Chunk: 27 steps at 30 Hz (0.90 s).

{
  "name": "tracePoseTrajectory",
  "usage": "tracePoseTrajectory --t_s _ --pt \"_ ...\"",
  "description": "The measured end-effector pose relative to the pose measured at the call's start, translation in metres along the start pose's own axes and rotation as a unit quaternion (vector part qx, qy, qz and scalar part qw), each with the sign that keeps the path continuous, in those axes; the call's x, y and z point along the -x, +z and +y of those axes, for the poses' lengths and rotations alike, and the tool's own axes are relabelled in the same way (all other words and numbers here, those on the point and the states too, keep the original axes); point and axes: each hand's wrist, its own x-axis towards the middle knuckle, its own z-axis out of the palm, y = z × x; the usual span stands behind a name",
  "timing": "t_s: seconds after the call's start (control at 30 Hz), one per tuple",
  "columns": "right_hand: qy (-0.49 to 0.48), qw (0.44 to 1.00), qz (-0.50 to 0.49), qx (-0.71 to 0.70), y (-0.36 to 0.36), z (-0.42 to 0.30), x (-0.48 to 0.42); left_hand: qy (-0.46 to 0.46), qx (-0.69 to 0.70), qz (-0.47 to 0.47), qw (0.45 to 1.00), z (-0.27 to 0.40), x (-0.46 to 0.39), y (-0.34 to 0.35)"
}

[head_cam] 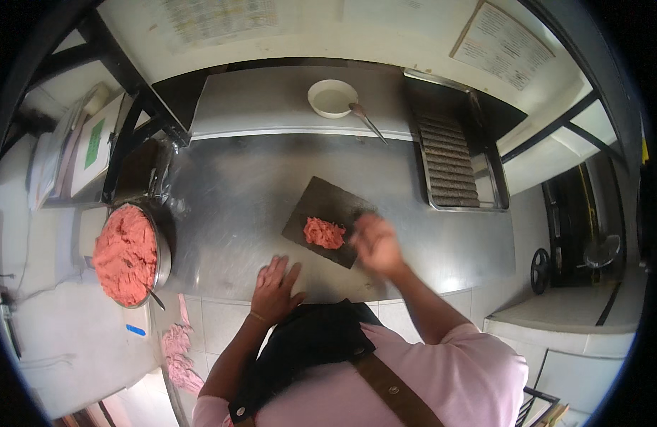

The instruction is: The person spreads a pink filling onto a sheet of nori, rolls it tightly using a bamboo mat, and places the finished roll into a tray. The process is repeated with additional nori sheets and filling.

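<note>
On the steel table in front of me lies a dark square sheet (312, 203) that looks like nori, turned at an angle. A small mound of raw minced meat (324, 233) sits on it. Blurred by motion, my right hand (379, 243) is over the sheet's right edge, beside the meat; whether its fingers hold anything is unclear. My left hand (275, 288) rests palm down at the table's near edge, fingers spread and holding nothing. To the left, a metal bowl (164, 256) is heaped with pink minced meat (125, 251), a utensil handle (156, 299) sticking out.
At the back, a white bowl (332, 111) of clear liquid stands on a raised ledge, a brush or spoon (368, 123) leaning beside it. A metal tray (488, 181) at right holds several dark rolls (447, 160) in a row. Black frame posts (122, 74) rise at left.
</note>
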Motion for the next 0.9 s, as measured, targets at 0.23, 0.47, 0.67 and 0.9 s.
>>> tracePoseTrajectory --t_s 0.23,0.47,0.67,0.9 --pt "0.153 0.970 0.158 0.099 -0.010 0.136 -0.227 -0.010 -0.015 -0.014 1.000 0.017 -0.037 0.014" --pt "0.181 0.973 0.103 0.104 -0.003 0.151 -0.258 -0.028 -0.036 -0.044 0.998 0.010 -0.063 0.014" --pt "0.036 0.993 0.061 -0.097 0.027 0.054 -0.115 -0.010 -0.043 -0.026 0.999 -0.006 -0.023 0.014" --pt "-0.003 0.990 -0.070 -0.119 0.006 -0.022 -0.011 0.011 0.055 0.042 0.998 -0.054 0.000 0.005"
